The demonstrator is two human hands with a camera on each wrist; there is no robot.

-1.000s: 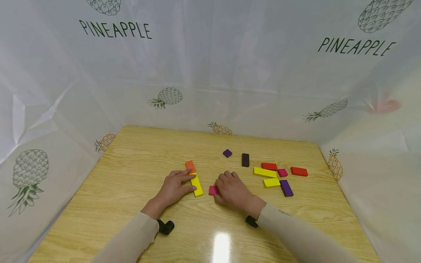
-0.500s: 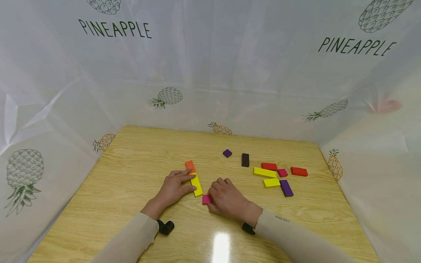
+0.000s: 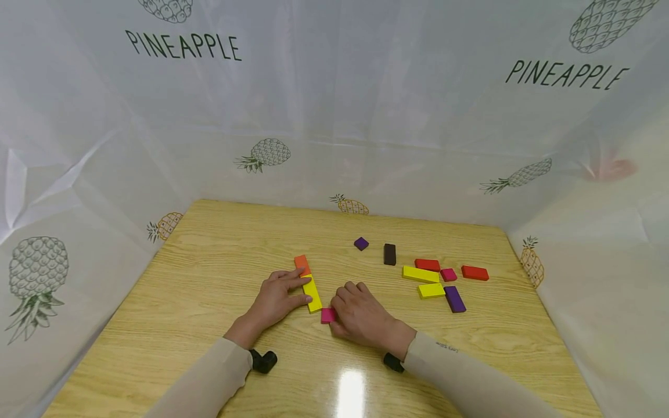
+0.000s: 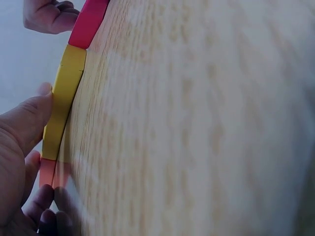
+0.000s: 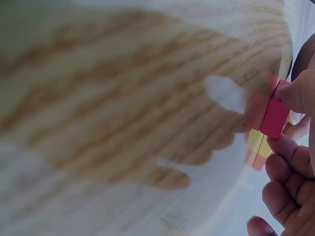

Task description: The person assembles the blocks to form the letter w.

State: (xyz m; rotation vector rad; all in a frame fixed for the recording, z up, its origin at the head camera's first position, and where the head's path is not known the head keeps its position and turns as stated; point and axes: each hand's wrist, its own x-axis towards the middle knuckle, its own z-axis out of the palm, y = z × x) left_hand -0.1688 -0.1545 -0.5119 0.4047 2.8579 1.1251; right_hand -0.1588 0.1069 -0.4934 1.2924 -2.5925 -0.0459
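Observation:
Pinched between my right hand's (image 3: 360, 316) thumb and fingers is a pink block (image 3: 328, 315), lying on the table. In the left wrist view the pink block (image 4: 88, 24) meets the near end of a yellow block (image 4: 64, 98). That yellow block (image 3: 312, 296) lines up end to end with an orange block (image 3: 301, 264), slanting away from me. My left hand (image 3: 274, 299) rests against this row with extended fingers, thumb on the yellow block and a fingertip at the orange one. The right wrist view shows the pink block (image 5: 275, 118) at my right thumb and fingertip.
To the right lie two red blocks (image 3: 475, 273), two yellow blocks (image 3: 420, 274), a small pink block (image 3: 448, 274) and a purple block (image 3: 455, 299). Farther back are a dark brown block (image 3: 389, 254) and a small purple block (image 3: 361, 244). A pineapple-print curtain (image 3: 334, 116) surrounds the wooden table (image 3: 235, 232).
My right hand has slid the pink block left and toward me, up to the yellow block's near end. Over the last half second it has barely shifted. My left hand has stayed put.

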